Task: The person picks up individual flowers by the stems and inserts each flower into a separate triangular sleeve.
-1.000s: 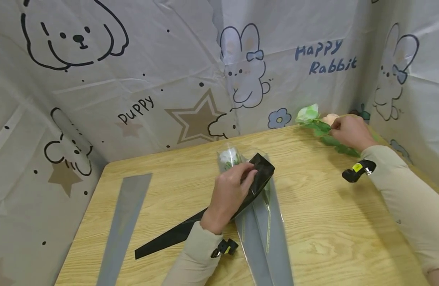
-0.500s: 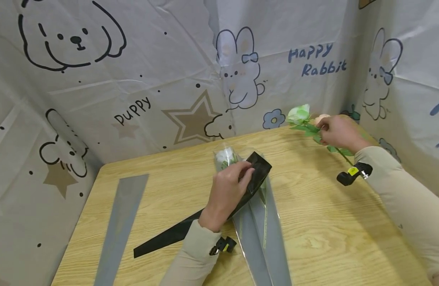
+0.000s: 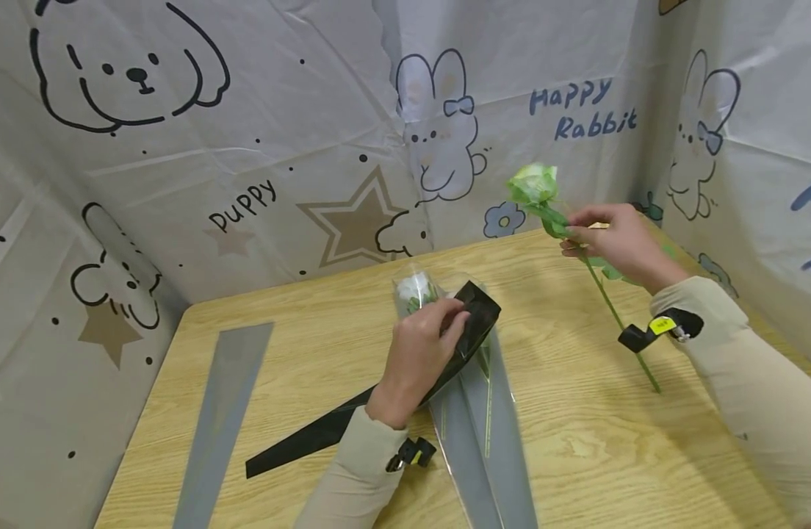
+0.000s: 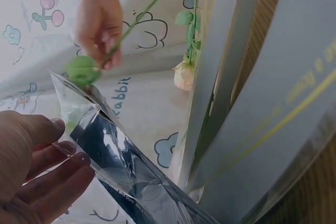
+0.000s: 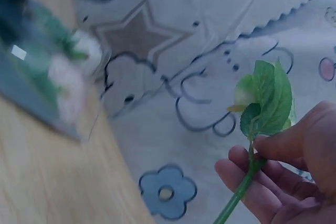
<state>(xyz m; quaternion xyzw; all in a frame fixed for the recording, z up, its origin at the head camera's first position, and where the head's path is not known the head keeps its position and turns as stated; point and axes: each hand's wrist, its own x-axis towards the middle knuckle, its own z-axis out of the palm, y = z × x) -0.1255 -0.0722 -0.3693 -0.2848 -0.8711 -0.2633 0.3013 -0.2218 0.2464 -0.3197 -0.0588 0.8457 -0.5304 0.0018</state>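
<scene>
From my end I make out a small screened-off work corner — creased, cartoon-printed sheeting (image 3: 326, 88), lettered "Puppy" and "Happy Rabbit", hangs behind and on both sides of a wood-grain table (image 3: 577, 441). What room lies beyond, I can't tell.

Soft, diffuse light, faint shadows towards the right edge of the table (image 3: 577, 430), glare on the black wrapper (image 4: 118, 148), right wrist view dim, bluish, wrapped flowers (image 5: 67, 85) blurred
</scene>
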